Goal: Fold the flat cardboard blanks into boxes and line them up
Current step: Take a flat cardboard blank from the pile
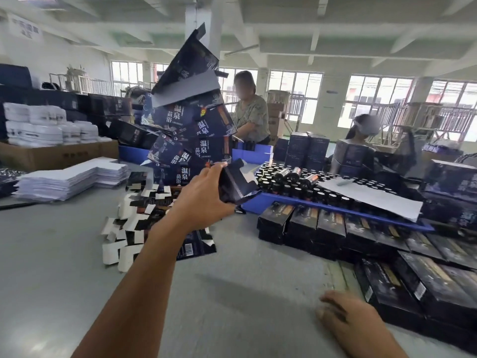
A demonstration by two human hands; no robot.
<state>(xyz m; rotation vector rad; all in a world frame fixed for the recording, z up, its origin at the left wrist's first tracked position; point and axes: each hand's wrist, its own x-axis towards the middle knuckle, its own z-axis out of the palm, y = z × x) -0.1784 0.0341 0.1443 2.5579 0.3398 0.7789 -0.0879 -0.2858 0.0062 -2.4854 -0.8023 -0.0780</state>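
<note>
My left hand [204, 197] reaches forward over the grey table [64, 267] and grips a small dark box [236, 183], partly folded with an open end flap. Under that arm lies a fanned stack of flat dark blanks [139, 218] with white flaps. Behind it leans a tall, tilting pile of folded dark blue boxes [191, 130] with white characters. Folded black boxes [304, 226] lie in rows along the right side, running toward me. My right hand [343, 313] rests low on the table near those rows, fingers loosely curled and blurred, holding nothing.
A blue tray [258, 205] of black-capped bottles stands at centre right with a white sheet [371, 197] on it. White flat sheets [72, 179] are stacked at left beside brown cartons [56, 156]. Two people work at the far side of the table.
</note>
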